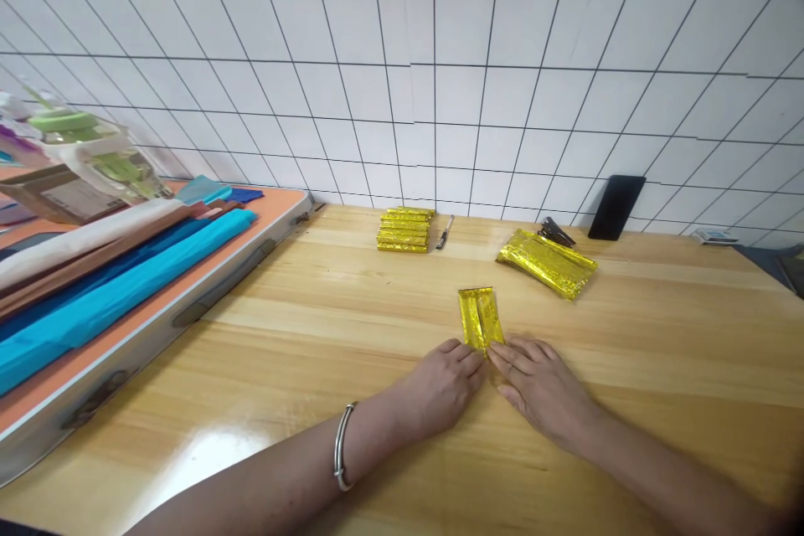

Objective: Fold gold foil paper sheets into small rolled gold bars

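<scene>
A small piece of shiny gold foil paper [481, 318] lies on the wooden table, its two sides folded in so they meet along a middle line. Curled fingers of my left hand [445, 385] press at its lower left corner; the fingertips are hidden. My right hand [543, 389] lies with fingers stretched out, their tips resting on the lower right part of the foil. The near edge of the foil is partly covered by both hands. Behind it to the right is a stack of flat gold foil sheets [549, 262], and further back left a pile of folded gold strips [404, 232].
A pen [445, 233] lies beside the folded strips. A black clip [556, 232] sits behind the foil stack, and a black phone [616, 207] leans on the tiled wall. Rolled coloured paper [126, 293], a box [59, 194] and a green-lidded bottle [72, 124] occupy the orange surface at left.
</scene>
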Available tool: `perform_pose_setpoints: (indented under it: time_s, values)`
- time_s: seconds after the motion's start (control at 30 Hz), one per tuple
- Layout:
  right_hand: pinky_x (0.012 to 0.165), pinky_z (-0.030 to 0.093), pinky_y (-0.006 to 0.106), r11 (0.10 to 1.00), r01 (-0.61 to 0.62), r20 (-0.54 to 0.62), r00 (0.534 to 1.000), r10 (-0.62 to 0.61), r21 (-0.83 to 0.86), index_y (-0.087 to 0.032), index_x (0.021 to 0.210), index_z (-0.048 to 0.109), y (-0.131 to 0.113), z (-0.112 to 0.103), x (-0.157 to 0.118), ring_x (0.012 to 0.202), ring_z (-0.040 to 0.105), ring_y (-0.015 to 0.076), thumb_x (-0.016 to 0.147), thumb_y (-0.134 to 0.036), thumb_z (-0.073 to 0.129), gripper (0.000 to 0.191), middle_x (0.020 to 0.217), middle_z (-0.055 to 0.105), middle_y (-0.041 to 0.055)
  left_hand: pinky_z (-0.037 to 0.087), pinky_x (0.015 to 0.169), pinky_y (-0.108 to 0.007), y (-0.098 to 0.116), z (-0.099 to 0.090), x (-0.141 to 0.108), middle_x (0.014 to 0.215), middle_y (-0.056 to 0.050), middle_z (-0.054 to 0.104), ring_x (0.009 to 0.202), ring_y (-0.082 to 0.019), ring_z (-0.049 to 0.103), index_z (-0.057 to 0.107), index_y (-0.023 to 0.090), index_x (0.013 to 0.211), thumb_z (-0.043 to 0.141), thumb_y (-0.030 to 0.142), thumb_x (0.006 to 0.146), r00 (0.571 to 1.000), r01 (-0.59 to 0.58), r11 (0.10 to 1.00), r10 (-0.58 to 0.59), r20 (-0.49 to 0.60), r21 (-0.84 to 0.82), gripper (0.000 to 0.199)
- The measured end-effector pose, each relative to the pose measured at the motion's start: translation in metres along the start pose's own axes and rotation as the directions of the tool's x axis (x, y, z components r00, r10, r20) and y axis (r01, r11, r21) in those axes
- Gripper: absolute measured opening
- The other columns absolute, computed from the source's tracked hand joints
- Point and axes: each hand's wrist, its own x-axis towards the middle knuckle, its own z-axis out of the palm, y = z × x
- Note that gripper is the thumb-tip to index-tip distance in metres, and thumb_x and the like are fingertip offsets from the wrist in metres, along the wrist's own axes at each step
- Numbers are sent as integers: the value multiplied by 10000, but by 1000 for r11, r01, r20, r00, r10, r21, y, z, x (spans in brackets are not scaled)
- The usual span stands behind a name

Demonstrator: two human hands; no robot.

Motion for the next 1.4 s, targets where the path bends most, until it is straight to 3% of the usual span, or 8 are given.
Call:
perform_pose_setpoints:
  time_s: [0.13,0.37,0.53,0.7,0.9,1.4]
  values:
    - [969,350,427,1000,-25,32,999,25,-11,-224,1300,483,2,3,-4,1197,419,249,904,-341,444,415,1328,512,5,324,989,-353,-6,5,-14,1288,-103,518,1174,-203,470,426,136,1288,400,171,893,998,-47,997,44,-52,-59,398]
    - [998,313,448,1000,-18,85,996,18,-3,-213,1359,403,5,3,-11,1256,359,264,916,-365,402,468,1387,438,5,268,1049,-386,-10,9,-29,1377,-46,442,1268,-203,394,379,198,1337,400,222,895,999,26,990,-30,-24,-142,443]
    - [1002,310,445,1000,-11,67,998,11,8,-231,1345,422,6,0,-13,1257,363,253,911,-363,414,454,1377,452,17,303,1019,-363,-1,2,-23,1327,-38,492,1233,-181,424,391,227,1323,379,223,908,994,94,979,-103,-40,-183,415]
    - [978,344,442,999,-32,34,999,32,15,-251,1292,489,1,-5,-8,1215,407,255,894,-365,456,415,1330,509,18,358,947,-365,12,-2,-10,1126,-77,573,1110,-199,493,420,199,1296,424,257,892,976,208,968,-214,-32,-141,408]
    - [975,341,456,999,-34,-19,999,33,-32,-226,1231,552,-2,5,-5,1192,430,277,868,-410,504,409,1267,563,53,381,889,-356,18,-4,-6,1025,-80,572,1018,-202,513,474,172,1218,446,250,876,968,250,965,-250,12,-82,352]
    - [967,355,463,999,-39,-38,999,38,-19,-265,1202,567,13,5,-14,1256,384,286,884,-339,491,336,1331,505,53,318,959,-430,20,3,-14,1200,-118,537,1182,-259,424,469,131,1243,399,260,903,958,286,957,-285,-31,41,371]
